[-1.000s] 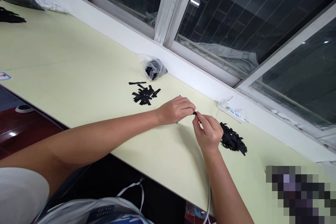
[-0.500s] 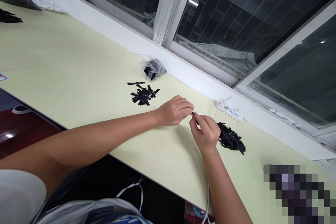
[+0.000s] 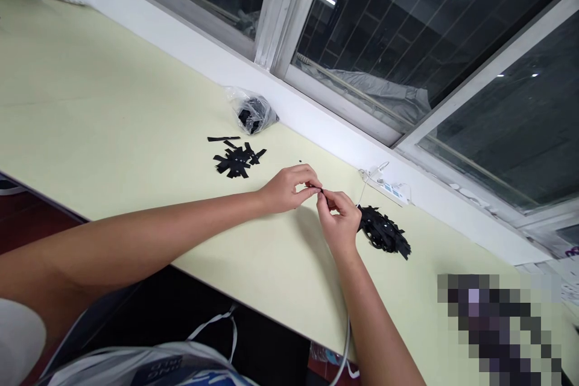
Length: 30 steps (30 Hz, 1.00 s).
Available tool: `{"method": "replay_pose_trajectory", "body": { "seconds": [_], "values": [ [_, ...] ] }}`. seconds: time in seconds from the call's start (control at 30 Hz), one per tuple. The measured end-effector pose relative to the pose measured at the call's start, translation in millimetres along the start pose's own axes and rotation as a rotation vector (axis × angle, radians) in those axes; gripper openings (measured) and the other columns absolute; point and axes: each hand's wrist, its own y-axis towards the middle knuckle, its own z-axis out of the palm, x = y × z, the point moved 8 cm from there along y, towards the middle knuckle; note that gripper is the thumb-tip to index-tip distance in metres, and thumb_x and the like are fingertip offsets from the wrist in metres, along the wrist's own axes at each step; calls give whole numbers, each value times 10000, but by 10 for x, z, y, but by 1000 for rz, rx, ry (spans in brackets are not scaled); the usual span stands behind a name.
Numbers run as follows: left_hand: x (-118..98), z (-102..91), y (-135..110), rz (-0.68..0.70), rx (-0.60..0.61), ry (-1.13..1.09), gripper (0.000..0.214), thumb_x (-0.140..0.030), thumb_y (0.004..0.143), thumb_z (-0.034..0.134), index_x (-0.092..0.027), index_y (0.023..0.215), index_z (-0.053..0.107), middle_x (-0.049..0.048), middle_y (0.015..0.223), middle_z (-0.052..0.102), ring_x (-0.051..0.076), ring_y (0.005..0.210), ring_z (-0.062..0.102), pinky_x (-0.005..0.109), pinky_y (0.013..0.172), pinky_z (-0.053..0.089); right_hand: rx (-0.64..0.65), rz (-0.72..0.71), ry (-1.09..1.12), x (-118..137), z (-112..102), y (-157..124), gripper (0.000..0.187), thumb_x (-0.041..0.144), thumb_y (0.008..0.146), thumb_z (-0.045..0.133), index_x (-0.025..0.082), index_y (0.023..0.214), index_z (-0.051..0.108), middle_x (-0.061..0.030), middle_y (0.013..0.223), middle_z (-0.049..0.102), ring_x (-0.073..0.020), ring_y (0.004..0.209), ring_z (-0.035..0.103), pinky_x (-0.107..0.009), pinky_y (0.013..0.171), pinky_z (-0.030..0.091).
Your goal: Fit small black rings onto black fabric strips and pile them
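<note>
My left hand (image 3: 288, 187) and my right hand (image 3: 340, 218) meet above the pale table, fingertips almost touching. Between them is a small black strip (image 3: 322, 191), mostly hidden by the fingers; both hands pinch it with thumb and forefinger. Just right of my right hand lies a heap of black fabric strips (image 3: 385, 232), some with tiny white spots. Beyond my left forearm is a smaller pile of black strips (image 3: 235, 161), spread out flat, with tiny pale dots on it.
A clear plastic bag (image 3: 254, 113) with black pieces inside leans near the white sill. A white power strip (image 3: 392, 191) with cables lies by the wall. One tiny black bit (image 3: 300, 161) rests on the table (image 3: 136, 132). A pixelated patch covers the lower right.
My left fingers have gone from curled over to a straighter thumb-and-finger pinch. Both hands stay close together at the small strip. The whole view has shifted slightly.
</note>
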Motion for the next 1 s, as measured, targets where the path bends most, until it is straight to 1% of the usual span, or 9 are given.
{"method": "replay_pose_trajectory", "body": {
  "seconds": [0.1, 0.2, 0.27, 0.4, 0.53, 0.63, 0.8, 0.93, 1.0],
  "values": [
    [55, -5, 15, -88, -14, -34, 60, -194, 849, 637, -179, 856, 695, 48, 910, 645, 146, 848, 616, 270, 736, 505, 12, 71, 36, -76, 14, -4, 162, 297, 881, 597, 190, 852, 715, -17, 719, 649, -120, 578, 548, -273, 580, 473],
    [81, 7, 23, -164, -7, -88, 42, -180, 821, 657, -174, 835, 696, 53, 982, 678, 155, 907, 636, 279, 780, 512, 24, 127, 90, -148, 38, -11, 165, 312, 872, 614, 185, 850, 717, -12, 730, 646, -115, 583, 544, -265, 574, 463],
    [100, 20, 18, -223, 0, -121, 62, -170, 819, 652, -172, 857, 701, 43, 952, 708, 153, 898, 651, 285, 804, 514, 36, 167, 139, -199, 66, -20, 172, 323, 869, 624, 184, 874, 724, -14, 750, 649, -114, 592, 548, -264, 576, 464],
    [127, 11, 0, -322, -29, -140, 91, -178, 806, 668, -172, 878, 723, 23, 866, 731, 144, 829, 661, 277, 775, 517, 43, 253, 223, -309, 118, -53, 219, 373, 861, 640, 184, 918, 737, -25, 789, 662, -122, 602, 563, -274, 580, 481],
    [140, -4, 2, -358, -59, -177, 75, -186, 796, 683, -156, 850, 726, 30, 837, 730, 138, 795, 658, 280, 772, 520, 33, 332, 263, -407, 149, -92, 280, 435, 837, 660, 183, 925, 744, -32, 788, 678, -127, 586, 565, -282, 570, 484],
    [178, -15, 11, -374, -62, -179, 67, -190, 790, 695, -152, 837, 724, 31, 817, 724, 136, 777, 651, 283, 771, 516, 46, 366, 283, -450, 178, -108, 304, 455, 826, 670, 176, 920, 745, -33, 762, 678, -133, 597, 568, -281, 575, 482],
    [262, -30, 26, -376, -77, -221, 57, -193, 807, 683, -147, 840, 690, 38, 855, 709, 142, 822, 650, 298, 805, 504, 56, 363, 296, -483, 218, -113, 298, 448, 830, 667, 177, 921, 748, -30, 774, 668, -133, 613, 566, -284, 594, 490],
    [324, 56, 4, -404, -34, -331, 62, -191, 829, 656, -146, 861, 627, 32, 852, 679, 144, 836, 649, 298, 786, 497, 70, 361, 294, -483, 257, -126, 284, 440, 832, 662, 182, 912, 750, -30, 788, 664, -135, 622, 571, -283, 596, 486],
    [334, 84, -2, -397, -31, -360, 64, -189, 830, 651, -147, 856, 611, 23, 836, 655, 134, 815, 631, 294, 777, 492, 80, 364, 291, -471, 268, -132, 283, 443, 831, 660, 183, 902, 748, -32, 792, 664, -137, 627, 572, -284, 600, 483]
  ]
}}
